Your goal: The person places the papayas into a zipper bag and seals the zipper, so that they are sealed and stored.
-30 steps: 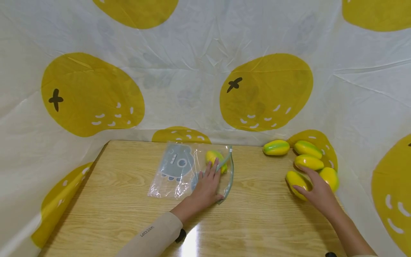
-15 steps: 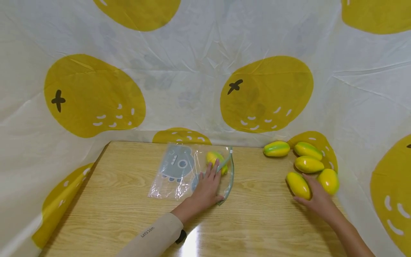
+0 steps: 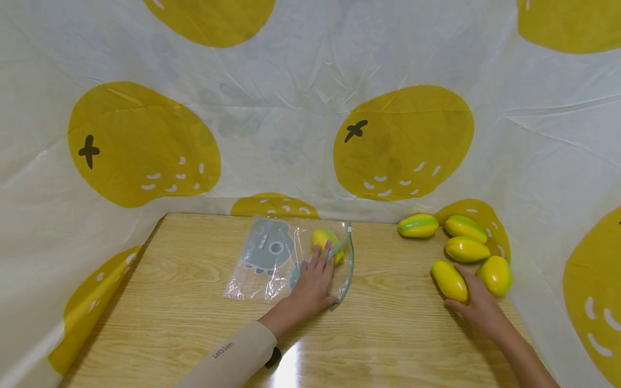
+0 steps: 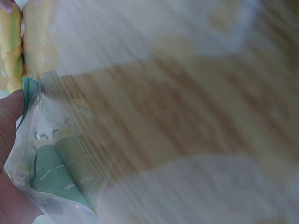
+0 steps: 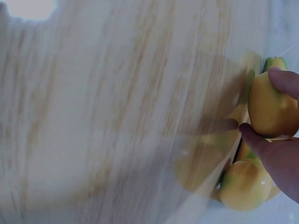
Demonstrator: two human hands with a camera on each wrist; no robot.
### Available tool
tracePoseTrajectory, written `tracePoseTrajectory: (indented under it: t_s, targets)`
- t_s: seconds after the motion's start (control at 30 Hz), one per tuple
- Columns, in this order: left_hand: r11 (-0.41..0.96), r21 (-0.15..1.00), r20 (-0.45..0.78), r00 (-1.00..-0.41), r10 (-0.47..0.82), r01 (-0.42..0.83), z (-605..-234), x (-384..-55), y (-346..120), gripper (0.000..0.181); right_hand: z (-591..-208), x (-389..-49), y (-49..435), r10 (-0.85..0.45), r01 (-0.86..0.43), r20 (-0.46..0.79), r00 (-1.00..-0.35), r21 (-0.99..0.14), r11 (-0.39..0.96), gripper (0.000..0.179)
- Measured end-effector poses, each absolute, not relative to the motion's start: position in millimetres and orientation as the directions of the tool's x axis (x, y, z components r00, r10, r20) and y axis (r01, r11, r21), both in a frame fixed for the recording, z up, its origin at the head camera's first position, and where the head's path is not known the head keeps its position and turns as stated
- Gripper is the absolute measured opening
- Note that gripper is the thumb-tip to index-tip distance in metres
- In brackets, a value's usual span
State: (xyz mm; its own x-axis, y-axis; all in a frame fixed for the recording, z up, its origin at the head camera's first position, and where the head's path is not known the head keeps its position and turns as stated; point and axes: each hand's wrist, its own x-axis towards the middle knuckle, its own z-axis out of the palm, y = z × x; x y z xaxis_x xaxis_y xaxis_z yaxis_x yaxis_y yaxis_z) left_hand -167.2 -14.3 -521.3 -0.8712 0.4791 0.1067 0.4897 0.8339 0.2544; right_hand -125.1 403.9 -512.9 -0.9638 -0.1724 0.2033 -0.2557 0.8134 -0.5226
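Note:
My left hand (image 3: pixel 312 280) lies with fingers spread on a clear zip bag (image 3: pixel 264 280) printed with a grey-blue cartoon figure. Inside the bag, near its green-edged mouth, is a yellow papaya-like fruit (image 3: pixel 324 236), partly covered by my fingertips. The left wrist view has my thumb (image 4: pixel 10 109) against the green zip edge (image 4: pixel 32 88). On the right, my right hand (image 3: pixel 477 302) grips another yellow papaya-like fruit (image 3: pixel 449 281) between thumb and fingers. That held fruit (image 5: pixel 271 107) also shows in the right wrist view, with the thumb and a finger on either side.
Several more yellow-green fruits, among them a striped one (image 3: pixel 418 226) and a rounder one (image 3: pixel 496 276), lie at the table's right back corner. A cloth (image 3: pixel 291 134) with yellow fruit prints hangs behind and beside the wooden table (image 3: pixel 388 334).
My right hand has come down toward me off the middle fruit and closed round the nearest one, which has tipped slightly. The left hand and bag have stayed put.

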Motion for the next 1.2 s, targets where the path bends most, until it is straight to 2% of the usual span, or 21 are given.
tracePoseTrajectory:
  t_s: [0.23,0.47,0.77,1.2]
  targets:
    - [0.835,0.251,0.104,-0.871,0.48,0.49,-520.5,-165.6,-14.6,0.118,-505.5,-129.8,398.0,-0.186,-0.296,0.256,-0.949,-0.514,0.805,0.096]
    - [0.837,0.251,0.097,-0.873,0.478,0.486,-521.3,-166.7,-14.6,0.118,-490.7,-138.4,378.6,-0.178,-0.253,0.192,-0.965,-0.515,0.819,0.091]
    - [0.834,0.252,0.101,-0.87,0.482,0.491,-523.5,-166.8,-14.7,0.119,-480.0,-154.3,347.8,-0.28,-0.312,0.146,-0.949,-0.571,0.759,0.083]
    - [0.839,0.235,0.097,-0.871,0.482,0.49,-524.0,-167.8,-14.0,0.12,-473.7,-175.5,312.8,-0.391,-0.368,0.097,-0.915,-0.598,0.712,0.083]
